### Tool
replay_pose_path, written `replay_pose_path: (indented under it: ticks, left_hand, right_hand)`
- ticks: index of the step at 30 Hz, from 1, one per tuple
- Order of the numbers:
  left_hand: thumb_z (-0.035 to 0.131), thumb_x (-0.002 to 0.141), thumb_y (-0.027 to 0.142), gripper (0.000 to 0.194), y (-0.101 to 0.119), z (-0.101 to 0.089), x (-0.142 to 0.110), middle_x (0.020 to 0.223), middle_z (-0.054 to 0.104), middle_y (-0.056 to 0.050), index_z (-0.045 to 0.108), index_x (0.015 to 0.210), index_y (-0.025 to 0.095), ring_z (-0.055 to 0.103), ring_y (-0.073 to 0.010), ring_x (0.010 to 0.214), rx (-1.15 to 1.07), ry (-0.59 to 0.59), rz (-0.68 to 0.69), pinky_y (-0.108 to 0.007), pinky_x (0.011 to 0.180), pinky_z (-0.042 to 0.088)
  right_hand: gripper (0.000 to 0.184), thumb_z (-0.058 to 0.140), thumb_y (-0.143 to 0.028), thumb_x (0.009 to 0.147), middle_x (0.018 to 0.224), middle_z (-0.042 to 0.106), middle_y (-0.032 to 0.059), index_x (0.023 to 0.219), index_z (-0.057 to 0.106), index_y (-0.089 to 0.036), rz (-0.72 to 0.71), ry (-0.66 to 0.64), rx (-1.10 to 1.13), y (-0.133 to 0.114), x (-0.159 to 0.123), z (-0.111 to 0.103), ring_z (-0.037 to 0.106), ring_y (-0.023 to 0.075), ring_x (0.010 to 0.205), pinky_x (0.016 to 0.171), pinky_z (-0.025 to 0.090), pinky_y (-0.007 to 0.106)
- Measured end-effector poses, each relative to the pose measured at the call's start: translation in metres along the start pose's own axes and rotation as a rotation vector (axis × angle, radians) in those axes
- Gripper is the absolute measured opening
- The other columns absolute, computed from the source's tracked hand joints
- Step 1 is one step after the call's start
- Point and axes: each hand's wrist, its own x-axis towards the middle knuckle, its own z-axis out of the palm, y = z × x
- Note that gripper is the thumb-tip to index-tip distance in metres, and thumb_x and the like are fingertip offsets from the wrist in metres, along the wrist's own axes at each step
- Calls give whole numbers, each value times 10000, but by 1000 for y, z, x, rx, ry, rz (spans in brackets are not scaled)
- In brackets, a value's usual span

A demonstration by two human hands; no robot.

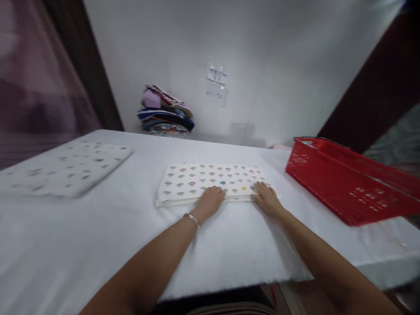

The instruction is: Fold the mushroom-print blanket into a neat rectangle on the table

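Across the middle of the white table, folded mushroom-print cloth lies just beyond the wrists, its near edge running beneath both hands, left hand near the center, right hand over by the right end. Those hands cover parts of that near edge, and what the thumbs are doing underneath is hard to make out! Off to the left, a second printed cloth smears into blur; on the right, the red basket is cut off by the picture's edge. And the hands themselves: both palm down, fingers extended and only slightly bent, touching the cloth's top, with no visible grip on it.
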Motion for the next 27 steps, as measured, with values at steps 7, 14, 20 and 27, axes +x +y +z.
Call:
replay_pose_path:
  ticks: [7, 14, 20, 27]
  left_hand:
    - [412, 909, 188, 173, -3, 21, 6, 924, 577, -66, 583, 894, 168, 506, -186, 899, 41, 6, 11, -316, 766, 371]
    - [436, 908, 212, 138, -9, 42, 8, 961, 583, -52, 567, 934, 178, 507, -188, 928, 60, 59, 49, -333, 777, 371]
    - [442, 893, 166, 173, -16, 47, 3, 993, 591, -62, 521, 1046, 158, 519, -182, 949, 94, 88, 62, -323, 792, 367]
    - [423, 897, 160, 152, -30, 46, -9, 979, 596, -60, 530, 1005, 164, 513, -186, 943, 197, 98, 47, -335, 835, 353]
  right_hand:
    - [568, 257, -541, 910, 1448, 362, 85, 1391, 371, -263, 29, -129, -130, 31, -12, 35, 278, 279, 1345, 1041, 247, 519]
    - [588, 309, -481, 920, 1507, 233, 59, 1457, 214, -261, -250, -43, -65, -23, 12, 61, 151, 261, 1392, 1093, 144, 523]
    - [601, 337, -455, 921, 1450, 354, 101, 1452, 227, -192, -319, -89, 102, -76, 26, 60, 262, 253, 1359, 1075, 218, 502]
    - [538, 334, -450, 928, 1432, 382, 93, 1394, 359, -182, -284, -82, 101, -84, 22, 54, 313, 249, 1335, 1065, 244, 488]
